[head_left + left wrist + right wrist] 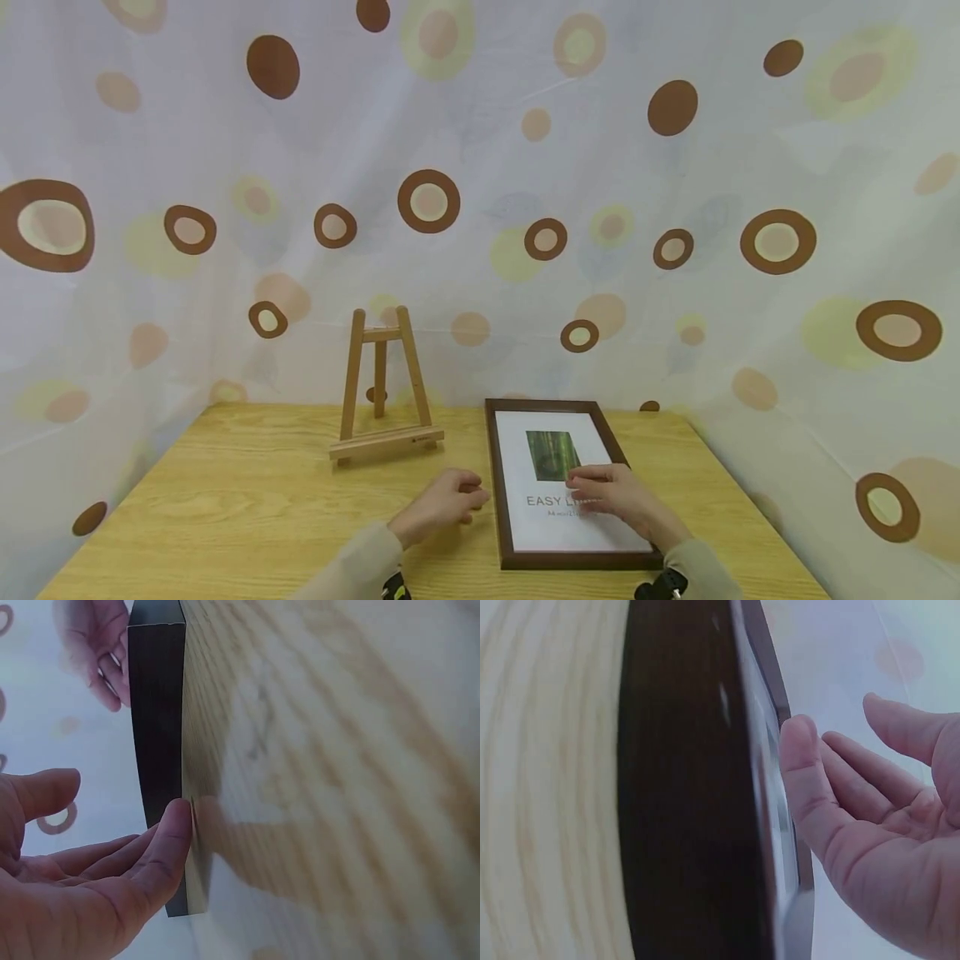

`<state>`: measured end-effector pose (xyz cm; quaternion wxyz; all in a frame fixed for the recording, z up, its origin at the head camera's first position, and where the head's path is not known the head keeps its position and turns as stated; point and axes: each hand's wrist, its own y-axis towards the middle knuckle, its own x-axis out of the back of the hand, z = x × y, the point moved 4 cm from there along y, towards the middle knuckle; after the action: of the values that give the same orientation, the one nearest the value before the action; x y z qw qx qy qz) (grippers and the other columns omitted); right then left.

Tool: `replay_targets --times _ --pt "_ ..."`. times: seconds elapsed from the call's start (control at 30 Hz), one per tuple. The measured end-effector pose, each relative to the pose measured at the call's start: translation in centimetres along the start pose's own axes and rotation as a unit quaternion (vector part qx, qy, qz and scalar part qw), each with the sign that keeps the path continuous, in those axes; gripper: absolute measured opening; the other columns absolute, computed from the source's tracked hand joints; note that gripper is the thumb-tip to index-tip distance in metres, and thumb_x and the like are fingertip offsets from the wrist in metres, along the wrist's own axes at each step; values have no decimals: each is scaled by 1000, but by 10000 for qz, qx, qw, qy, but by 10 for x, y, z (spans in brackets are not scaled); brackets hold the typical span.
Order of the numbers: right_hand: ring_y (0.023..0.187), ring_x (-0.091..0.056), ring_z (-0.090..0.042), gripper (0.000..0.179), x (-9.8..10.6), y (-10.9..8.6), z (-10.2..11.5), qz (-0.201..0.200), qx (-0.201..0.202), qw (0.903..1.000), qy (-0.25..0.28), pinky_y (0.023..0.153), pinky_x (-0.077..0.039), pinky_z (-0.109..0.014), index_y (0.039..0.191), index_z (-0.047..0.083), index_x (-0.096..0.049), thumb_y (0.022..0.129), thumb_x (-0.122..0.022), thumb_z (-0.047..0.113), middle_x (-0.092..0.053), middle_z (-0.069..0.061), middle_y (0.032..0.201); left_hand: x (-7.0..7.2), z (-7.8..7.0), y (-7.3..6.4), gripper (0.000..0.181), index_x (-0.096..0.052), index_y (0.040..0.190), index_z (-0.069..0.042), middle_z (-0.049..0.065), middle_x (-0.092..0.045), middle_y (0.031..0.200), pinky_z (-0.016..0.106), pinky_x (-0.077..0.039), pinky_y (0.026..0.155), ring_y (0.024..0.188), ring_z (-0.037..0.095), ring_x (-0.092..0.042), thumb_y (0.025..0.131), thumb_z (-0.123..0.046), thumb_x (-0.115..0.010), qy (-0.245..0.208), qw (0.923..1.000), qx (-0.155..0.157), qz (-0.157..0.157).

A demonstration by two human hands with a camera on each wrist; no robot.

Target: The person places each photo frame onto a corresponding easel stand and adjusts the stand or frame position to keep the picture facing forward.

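A dark brown picture frame [493, 483] lies flat on the wooden table, its white insert [517, 529] printed with a green picture and lettering. Just left of the frame's long side is my left hand [446, 502], fingers loosely bent and holding nothing. In the left wrist view the fingers [174, 825] reach low beside the frame's dark outer side [156, 720]. My right hand [618, 498] hovers over the right part of the insert, covering some of the lettering. The right wrist view shows its fingers [802, 761] relaxed, with nothing between them and the thumb.
Toward the back left of the table [225, 492] stands a small wooden easel [386, 442] with a ledge across its front. Behind the table and along both sides hangs a white curtain [480, 108] patterned with brown and pale circles.
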<state>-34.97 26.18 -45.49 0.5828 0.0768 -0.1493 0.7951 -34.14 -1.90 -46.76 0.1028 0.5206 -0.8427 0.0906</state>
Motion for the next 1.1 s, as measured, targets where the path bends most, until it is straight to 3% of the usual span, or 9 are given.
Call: replay_targets --times 0.27,0.57,0.8,1.1 --pt "109 -65 -27 52 26 -9 -7 -263 -18 9995 147 89 -58 -37 136 -19 -43 99 -58 16 -57 -30 132 -6 -2 5 54 -42 137 18 34 -52 134 45 -59 84 118 41 -57 97 -14 -60 17 9999 75 65" --pt "104 -66 -21 52 49 -17 -18 -749 -141 9967 264 85 -59 -34 136 -19 -41 99 -58 12 -59 -30 129 -12 0 12 50 -42 136 20 34 -52 133 43 -59 85 118 40 -58 96 -5 -59 -567 9980 234 145" --pt "101 -63 -17 51 68 -23 -26 -1084 -265 9931 368 83 -59 -30 139 -18 -38 99 -56 7 -59 -26 130 -11 5 13 50 -40 137 19 34 -50 135 40 -59 86 119 38 -58 95 -3 -59 -838 9959 347 -27" --pt "95 -62 -7 56 84 -30 -38 -854 -241 9958 224 80 -57 -23 139 -21 -34 98 -58 8 -64 -16 124 -11 6 11 47 -41 135 20 33 -53 132 36 -60 83 117 35 -59 94 3 -57 -1074 9934 390 -64"
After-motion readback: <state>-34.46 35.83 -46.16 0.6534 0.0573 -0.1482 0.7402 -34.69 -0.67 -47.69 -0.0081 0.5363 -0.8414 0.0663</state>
